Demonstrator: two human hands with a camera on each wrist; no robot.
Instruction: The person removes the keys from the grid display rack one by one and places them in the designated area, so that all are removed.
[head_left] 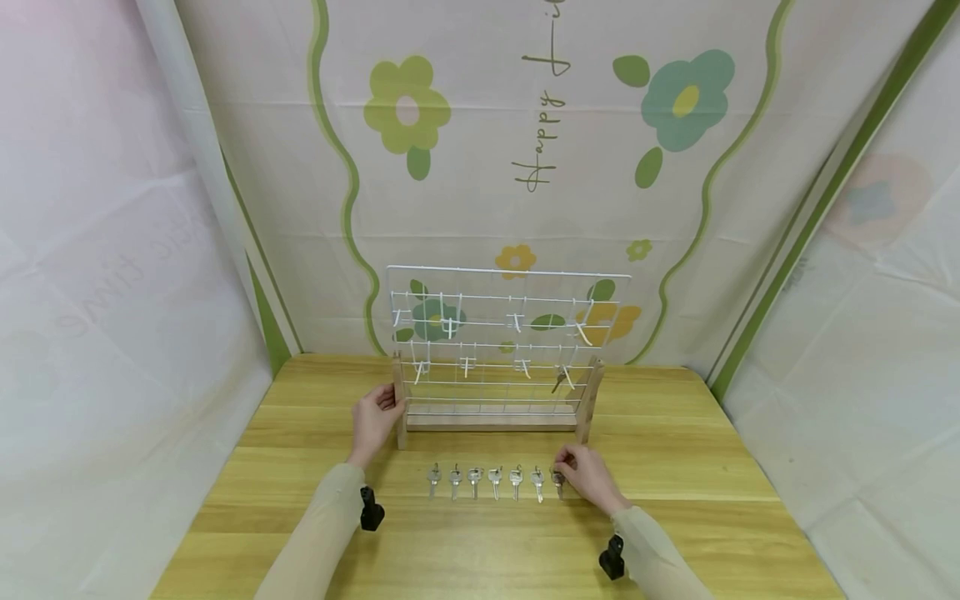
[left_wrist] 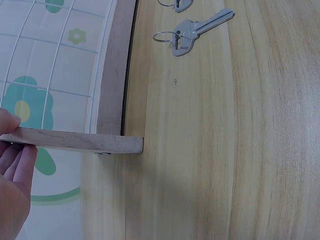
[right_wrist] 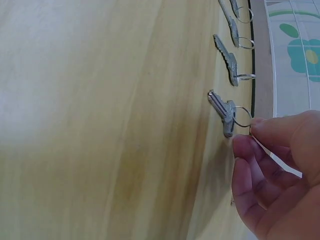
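Observation:
A white wire rack [head_left: 510, 271] with hooks stands in a wooden frame. My left hand [head_left: 372, 423] grips its left wooden post [left_wrist: 75, 140], thumb on one face and fingers on the other. In front of the rack lies a row of several silver keys [head_left: 495, 481], each with a small ring. My right hand [head_left: 588, 475] is at the row's right end. Between thumb and forefinger it pinches the ring of the last key [right_wrist: 228, 116], whose blade points away from the fingers. Another key [head_left: 558, 382] hangs from the rack's lower right hook.
The wood-grain table [head_left: 480, 550] carries the rack near its back edge. Behind rises a printed cloth [head_left: 465, 217] with flowers, and pale cloth walls [head_left: 862, 333] close in both sides. Several white hooks [head_left: 517, 322] stick out forward in two rows.

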